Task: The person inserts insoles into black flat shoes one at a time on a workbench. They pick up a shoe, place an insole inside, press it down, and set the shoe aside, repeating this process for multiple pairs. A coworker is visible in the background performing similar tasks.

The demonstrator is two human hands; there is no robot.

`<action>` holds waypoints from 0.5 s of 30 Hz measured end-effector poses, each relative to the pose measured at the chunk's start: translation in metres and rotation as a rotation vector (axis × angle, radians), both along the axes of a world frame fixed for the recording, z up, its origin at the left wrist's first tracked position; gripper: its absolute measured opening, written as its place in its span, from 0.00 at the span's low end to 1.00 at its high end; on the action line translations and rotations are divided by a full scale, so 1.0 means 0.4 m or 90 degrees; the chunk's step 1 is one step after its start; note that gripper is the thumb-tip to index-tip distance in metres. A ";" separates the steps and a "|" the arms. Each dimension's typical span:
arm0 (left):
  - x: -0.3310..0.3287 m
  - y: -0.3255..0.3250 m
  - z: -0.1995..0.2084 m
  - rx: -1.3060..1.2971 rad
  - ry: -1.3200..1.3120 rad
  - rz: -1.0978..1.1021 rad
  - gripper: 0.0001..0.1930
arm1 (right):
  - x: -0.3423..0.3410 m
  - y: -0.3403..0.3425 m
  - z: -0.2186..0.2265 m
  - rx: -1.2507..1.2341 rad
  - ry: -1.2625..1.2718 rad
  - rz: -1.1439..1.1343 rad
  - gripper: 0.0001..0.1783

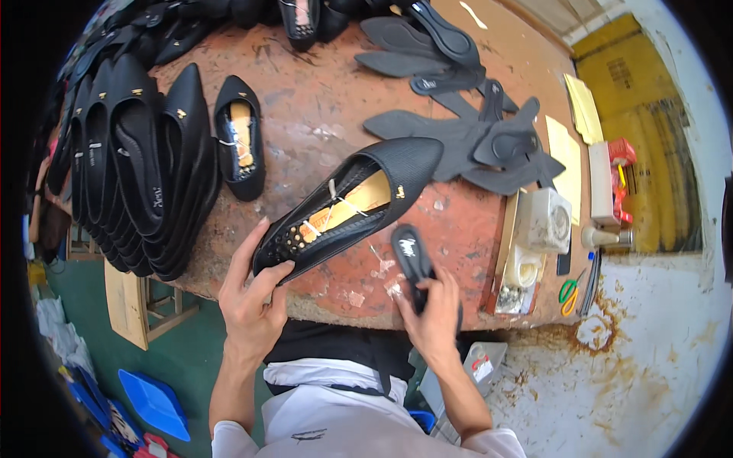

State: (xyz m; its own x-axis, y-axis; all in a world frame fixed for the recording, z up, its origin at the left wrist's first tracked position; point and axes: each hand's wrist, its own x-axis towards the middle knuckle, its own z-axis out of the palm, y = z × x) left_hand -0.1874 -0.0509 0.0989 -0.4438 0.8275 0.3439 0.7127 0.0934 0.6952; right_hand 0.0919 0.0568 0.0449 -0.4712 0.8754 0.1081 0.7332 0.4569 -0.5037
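Note:
My left hand (pixel 256 294) grips the heel end of a black pointed flat shoe (pixel 305 259), its toe aimed up and to the right. Inside that shoe a tan inner sole (pixel 368 192) shows, with white ties across it and a cluster of small gold-coloured studs at the heel. A small gold ornament sits on the vamp. Just right of the shoe, my right hand (pixel 434 313) is closed on a black insole (pixel 413 256) with a white mark near its upper end. The insole's lower part is hidden by my fingers. Insole and shoe are apart.
Stacked black shoes (pixel 137 153) stand at the left, beside a single shoe (pixel 240 137) with a bare tan inside. Loose black insoles (pixel 489 145) lie in a pile at the right. Near the right edge are a white block (pixel 546 217), scissors (pixel 567 294) and yellow paper (pixel 561 156).

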 end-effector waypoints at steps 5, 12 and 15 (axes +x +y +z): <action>0.002 0.025 -0.013 -0.060 -0.035 -0.173 0.14 | 0.003 -0.126 0.108 -0.134 0.028 0.335 0.21; 0.051 -0.018 -0.054 -0.160 -0.046 -0.192 0.30 | 0.063 0.004 0.225 -0.100 0.027 0.254 0.26; 0.119 -0.056 -0.068 -0.100 -0.079 -0.011 0.33 | -0.004 0.076 0.198 -0.071 0.042 0.267 0.22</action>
